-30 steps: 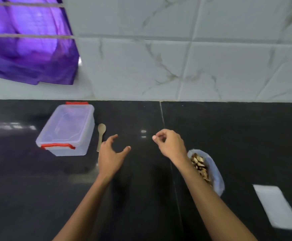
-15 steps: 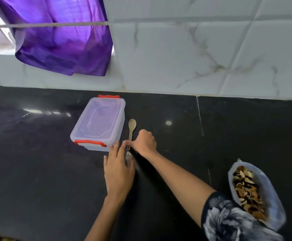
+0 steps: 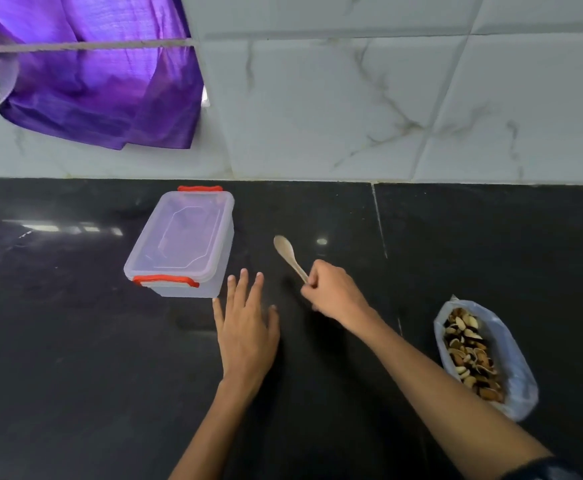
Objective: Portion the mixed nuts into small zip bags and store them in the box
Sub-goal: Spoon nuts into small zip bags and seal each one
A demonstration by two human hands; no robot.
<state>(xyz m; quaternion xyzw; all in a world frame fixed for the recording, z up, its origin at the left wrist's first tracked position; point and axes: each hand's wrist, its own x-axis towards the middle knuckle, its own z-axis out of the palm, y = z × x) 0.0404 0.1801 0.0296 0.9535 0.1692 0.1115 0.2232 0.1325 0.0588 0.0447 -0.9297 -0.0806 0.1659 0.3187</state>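
Marble tiles back a black desk point(image 3: 75, 358). Left hand point(image 3: 246, 327) lies flat, fingers point(image 3: 243, 282) straight and slightly spread, just beside the lidded box point(image 3: 182, 240). Right hand point(image 3: 333, 292) has its fingers curled round the spoon point(image 3: 288, 256) handle, bowl pointing away. Nuts point(image 3: 470, 351) sit in an open bag point(image 3: 512, 362) at the right, well apart from the box.

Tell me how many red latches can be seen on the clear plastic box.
2: one red latch on the end nearest the left hand, one on the far end by the wall. None seems hidden.
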